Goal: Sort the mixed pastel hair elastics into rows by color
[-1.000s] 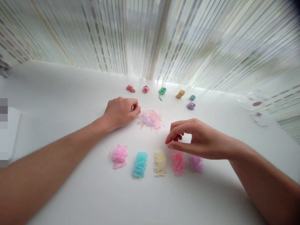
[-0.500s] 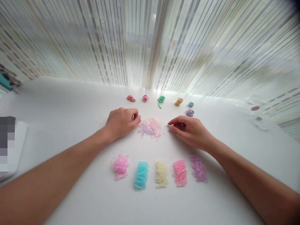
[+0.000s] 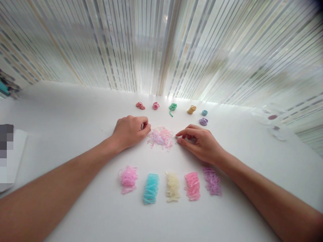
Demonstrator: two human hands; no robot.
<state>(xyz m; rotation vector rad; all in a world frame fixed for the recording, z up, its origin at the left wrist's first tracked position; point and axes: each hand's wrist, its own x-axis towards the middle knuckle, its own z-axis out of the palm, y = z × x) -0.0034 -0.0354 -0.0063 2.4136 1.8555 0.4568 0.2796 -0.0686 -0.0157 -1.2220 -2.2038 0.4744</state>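
Note:
A loose heap of pale pink and lilac elastic bands [image 3: 161,137] lies on the white table between my hands. At its left edge rests my left hand [image 3: 132,131], fingers curled and thumb against the forefinger; whatever the pinch may hold is hidden. My right hand [image 3: 199,141] is just right of the heap, its forefinger and thumb apart with nothing visible between them. Nearer to me lie bunches of bands in a row: pink [image 3: 129,179], blue [image 3: 151,189], cream [image 3: 173,187], deeper pink [image 3: 192,186] and purple [image 3: 212,181].
Along the back sit small coils: red [image 3: 140,106], pink [image 3: 155,106], green [image 3: 173,107], yellow [image 3: 191,109], blue [image 3: 204,113] and violet [image 3: 203,121]. A striped string curtain [image 3: 151,47] hangs behind. Clear plastic pieces [image 3: 272,117] lie at right.
My right hand has moved from above the near bunches up and left to the heap's right edge. My left hand has stayed beside the heap. The view has tilted slightly.

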